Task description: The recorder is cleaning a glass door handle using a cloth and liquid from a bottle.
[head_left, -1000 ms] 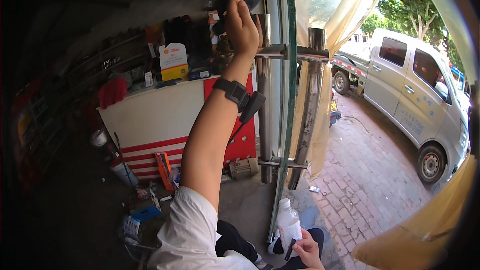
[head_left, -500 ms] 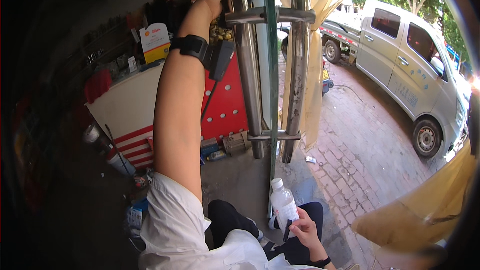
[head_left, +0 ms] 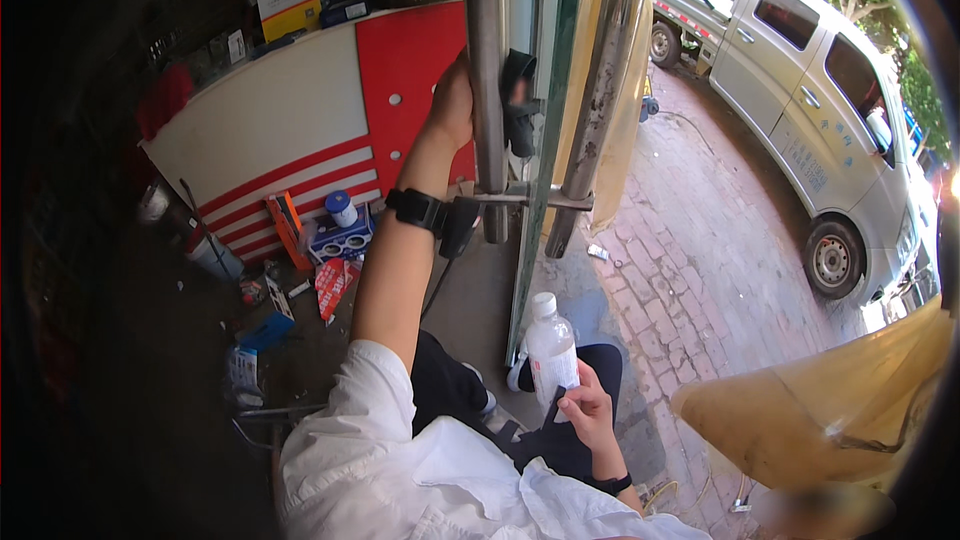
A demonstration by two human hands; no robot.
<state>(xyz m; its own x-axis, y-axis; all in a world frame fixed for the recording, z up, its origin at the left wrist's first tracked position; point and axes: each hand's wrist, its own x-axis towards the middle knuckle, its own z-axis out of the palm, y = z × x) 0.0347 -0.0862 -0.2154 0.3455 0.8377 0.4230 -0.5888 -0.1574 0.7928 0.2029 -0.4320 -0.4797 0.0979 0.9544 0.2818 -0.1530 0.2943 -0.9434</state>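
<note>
My left hand (head_left: pixel 455 108) is closed round the inner tube of a tall metal door handle (head_left: pixel 489 35). Black straps on the hand show past the tube, and most of its fingers are hidden behind it. The handle's bars stand on both sides of a glass door (head_left: pixel 546 120), which I see nearly edge-on. Low in front of me, my right hand (head_left: pixel 590 406) grips a clear plastic bottle (head_left: pixel 554 348) with a white cap and a pale label. The bottle is upright, leaning slightly, above my dark trousers.
A white and red counter (head_left: pixel 270 120) stands inside on the left, with boxes and litter on the floor before it. Outside, a silver pickup truck (head_left: pixel 790 110) is parked on brick paving (head_left: pixel 690 270). Yellowish sheeting (head_left: pixel 830 390) hangs at the right.
My left hand has slid from the top of the door handle to lower on its tube. The view has tilted, showing more of the counter front. My right hand still holds the bottle.
</note>
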